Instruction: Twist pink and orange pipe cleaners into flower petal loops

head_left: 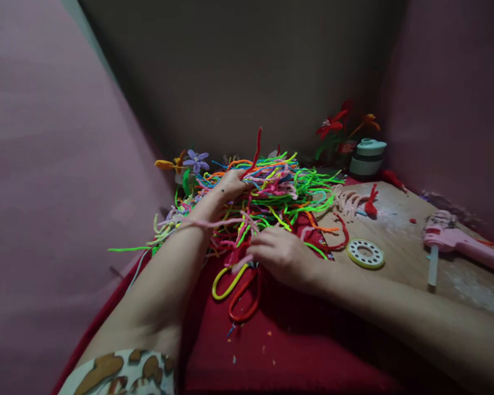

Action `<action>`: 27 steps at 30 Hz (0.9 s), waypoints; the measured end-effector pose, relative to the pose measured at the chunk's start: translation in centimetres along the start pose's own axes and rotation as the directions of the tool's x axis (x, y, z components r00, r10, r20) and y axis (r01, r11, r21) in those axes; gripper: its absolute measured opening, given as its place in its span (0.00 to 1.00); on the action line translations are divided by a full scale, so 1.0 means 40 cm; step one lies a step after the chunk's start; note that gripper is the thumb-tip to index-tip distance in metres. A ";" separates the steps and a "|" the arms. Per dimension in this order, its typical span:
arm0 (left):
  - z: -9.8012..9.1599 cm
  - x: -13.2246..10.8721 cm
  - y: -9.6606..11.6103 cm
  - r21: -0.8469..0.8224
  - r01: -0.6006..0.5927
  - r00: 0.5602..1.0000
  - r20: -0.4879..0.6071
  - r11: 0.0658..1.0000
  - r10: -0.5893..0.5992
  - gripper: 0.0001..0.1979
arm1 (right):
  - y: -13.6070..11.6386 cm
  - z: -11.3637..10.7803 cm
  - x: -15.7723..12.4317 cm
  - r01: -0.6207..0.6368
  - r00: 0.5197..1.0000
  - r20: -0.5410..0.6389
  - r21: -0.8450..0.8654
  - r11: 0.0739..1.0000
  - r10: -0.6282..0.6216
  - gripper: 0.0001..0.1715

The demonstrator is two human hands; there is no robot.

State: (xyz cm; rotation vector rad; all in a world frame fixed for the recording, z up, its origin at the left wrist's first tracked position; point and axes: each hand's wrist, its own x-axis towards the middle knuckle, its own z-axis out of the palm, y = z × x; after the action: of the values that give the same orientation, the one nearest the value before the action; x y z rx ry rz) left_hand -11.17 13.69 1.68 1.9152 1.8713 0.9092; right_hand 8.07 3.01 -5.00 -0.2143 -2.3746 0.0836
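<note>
A tangled heap of many-coloured pipe cleaners [271, 184] covers the back of the red-covered table. My left hand [231, 185] reaches into the heap, fingers closed around a red pipe cleaner [257, 147] that sticks up above it. Closer to me, my right hand [286, 253] is curled at the heap's front edge. Its fingertips are partly hidden, so what they hold cannot be made out. Just beside those fingers lie scissors, with a yellow handle loop [227, 289] and a red handle loop [247, 312] pointing towards me. A pale pink pipe cleaner [214, 223] crosses by my left forearm.
On the right, a board [399, 219] bears a round white disc with holes [366, 253], a pink glue gun [456, 236] and pale bent pipe cleaners [349, 202]. Behind stand a purple flower [196, 161], a red flower [331, 125] and a teal-lidded container [367, 158]. Pink walls flank both sides.
</note>
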 end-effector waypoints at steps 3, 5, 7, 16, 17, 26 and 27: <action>-0.024 -0.002 0.008 -0.078 0.002 0.996 0.089 0.997 0.005 0.16 | 0.064 -0.002 0.037 -0.391 0.916 -0.044 0.131 0.911 0.400 0.13; -0.047 -0.012 0.017 -0.178 0.001 0.990 0.142 0.984 0.025 0.20 | 0.105 -0.011 0.059 -0.616 0.765 -0.049 0.237 0.751 0.643 0.13; -0.075 -0.029 0.029 -0.351 0.002 0.977 0.201 0.936 0.073 0.27 | 0.137 -0.021 0.075 -0.722 0.659 -0.006 0.276 0.634 0.752 0.11; -0.184 -0.114 0.069 -0.633 -0.141 0.971 -0.239 0.761 -0.018 0.09 | 0.095 -0.028 0.086 -0.568 0.686 0.260 0.775 0.277 0.680 0.14; -0.196 -0.119 0.065 -0.667 -0.127 0.967 -0.249 0.734 -0.060 0.09 | 0.087 -0.026 0.082 -0.611 0.690 0.286 0.722 0.324 0.664 0.14; -0.238 -0.207 0.111 -0.257 -0.176 0.862 -0.507 0.950 0.023 0.05 | 0.110 -0.002 0.065 -0.626 0.779 0.246 0.228 0.746 0.578 0.24; -0.220 -0.216 0.129 -0.227 -0.211 0.894 -0.438 0.951 0.094 0.06 | 0.117 -0.004 0.068 -0.660 0.751 0.233 0.289 0.693 0.618 0.24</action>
State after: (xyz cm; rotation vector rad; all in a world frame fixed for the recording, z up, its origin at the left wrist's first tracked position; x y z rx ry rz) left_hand -12.21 2.96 9.59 1.8200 1.7021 1.6545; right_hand 6.84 8.11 -3.62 -0.8819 -2.2327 0.8798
